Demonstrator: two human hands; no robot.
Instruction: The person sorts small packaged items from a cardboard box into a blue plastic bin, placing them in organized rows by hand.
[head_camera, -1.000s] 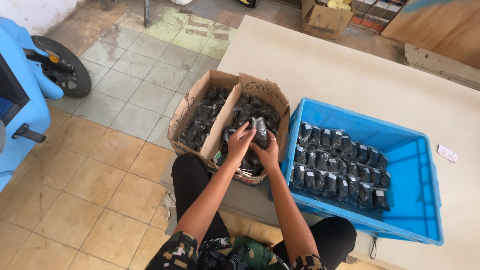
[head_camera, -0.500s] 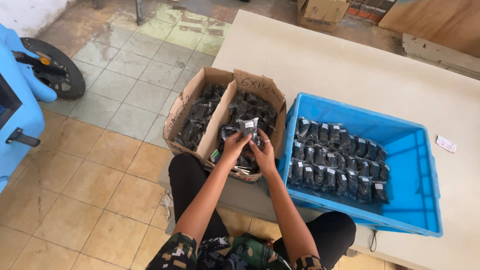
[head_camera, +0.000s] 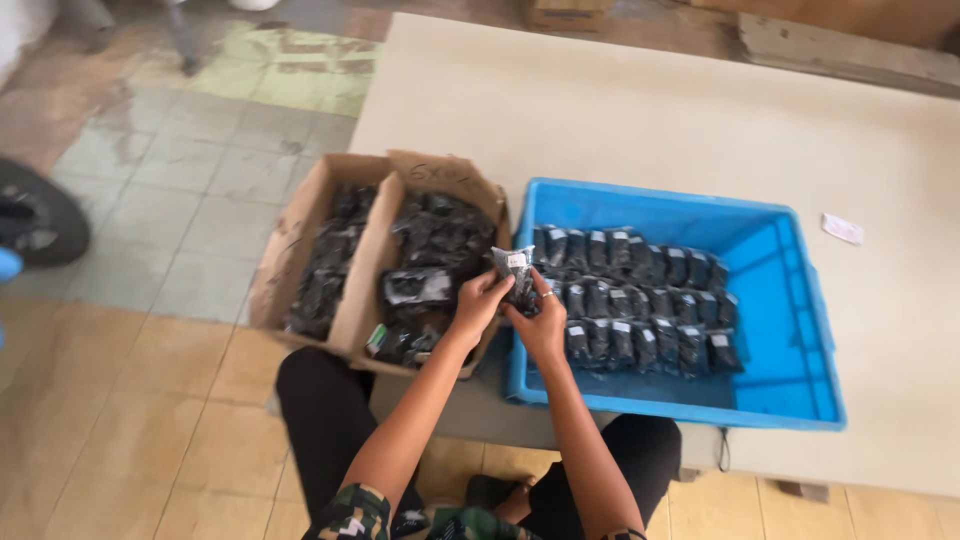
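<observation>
Both my hands hold one small clear packet of black parts (head_camera: 518, 272) upright, just over the edge between the cardboard box and the blue crate. My left hand (head_camera: 480, 303) grips its left side and my right hand (head_camera: 541, 322) grips its right side. The cardboard box (head_camera: 352, 300) on the left has two compartments, each piled with loose black packets. The blue plastic crate (head_camera: 790, 330) on the right holds several black packets (head_camera: 640, 300) standing in neat rows in its left half.
A pale table top (head_camera: 650, 120) carries the crate and part of the box. A small white slip (head_camera: 843, 228) lies right of the crate. Tiled floor (head_camera: 150, 200) lies to the left, with a dark wheel (head_camera: 35, 215) at the far left.
My hands have carried the packet rightwards from above the box's right compartment to the crate's left edge. The camera has moved closer and shifted right.
</observation>
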